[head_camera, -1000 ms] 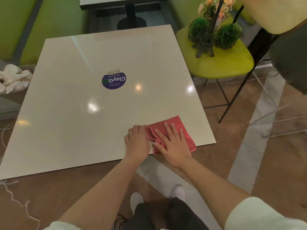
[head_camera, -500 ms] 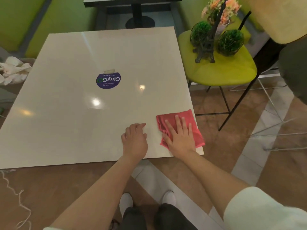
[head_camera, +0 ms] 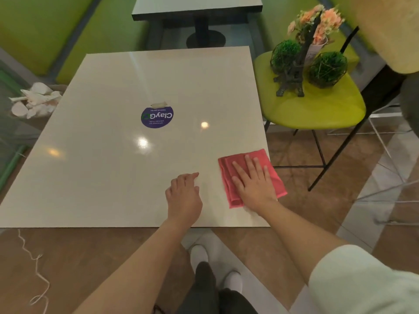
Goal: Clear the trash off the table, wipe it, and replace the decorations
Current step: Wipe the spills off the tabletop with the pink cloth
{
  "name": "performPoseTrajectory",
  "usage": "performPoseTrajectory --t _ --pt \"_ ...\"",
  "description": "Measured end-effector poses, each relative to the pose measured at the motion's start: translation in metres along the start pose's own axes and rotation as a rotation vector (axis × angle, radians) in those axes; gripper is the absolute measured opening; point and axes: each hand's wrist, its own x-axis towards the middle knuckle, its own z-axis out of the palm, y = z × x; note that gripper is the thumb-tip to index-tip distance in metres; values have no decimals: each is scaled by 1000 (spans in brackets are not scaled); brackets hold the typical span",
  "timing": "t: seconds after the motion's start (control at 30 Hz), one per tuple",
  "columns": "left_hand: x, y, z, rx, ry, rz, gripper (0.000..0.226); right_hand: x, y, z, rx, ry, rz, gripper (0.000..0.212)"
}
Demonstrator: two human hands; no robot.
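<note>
A glossy cream table point(head_camera: 102, 168) fills the middle of the view. A folded pink cloth point(head_camera: 229, 180) lies near its front right corner, and my right hand point(head_camera: 255, 184) presses flat on it with fingers spread. My left hand point(head_camera: 183, 196) rests on the bare tabletop just left of the cloth, fingers loosely curled, holding nothing. The decorations stand on a green chair point(head_camera: 317, 112) to the right: two green moss balls point(head_camera: 328, 68), a dark Eiffel tower model point(head_camera: 292, 75) and a pot of pink flowers point(head_camera: 317, 21).
A round purple sticker point(head_camera: 157, 117) with a scrap of tape sits at the table's centre. Crumpled white paper trash point(head_camera: 36, 102) fills a bin left of the table. Another table point(head_camera: 197, 7) stands behind. White string point(head_camera: 36, 268) lies on the floor.
My right hand has slid the pink cloth to the right toward the table's edge. My left hand let go of the cloth and stays on the table, apart from it.
</note>
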Motion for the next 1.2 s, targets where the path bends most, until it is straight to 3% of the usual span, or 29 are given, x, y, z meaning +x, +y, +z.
performPoseTrajectory --t 0.1,0.23,0.4,0.6,0.7,0.83,0.97,1.2 --pt "5 -2 0 -6 -10 -10 43 -8 -22 9 -9 53 25 60" --pt "18 3 3 -7 -18 3 41 -21 -51 18 27 57 -111 58" --pt "44 20 9 -49 -28 40 38 -1 -28 13 14 74 -226 59" --pt "81 27 11 -29 -7 104 42 74 1 -15 -6 19 33 57" --pt "99 26 10 -18 8 105 42 84 -18 -15 7 95 129 61" --pt "124 30 9 -23 25 94 40 78 -48 -9 52 96 9 66" --pt "145 46 11 -54 14 134 38 85 -29 -7 56 123 -103 60" --pt "168 65 12 -38 -26 245 38 129 30 -34 24 53 118 58"
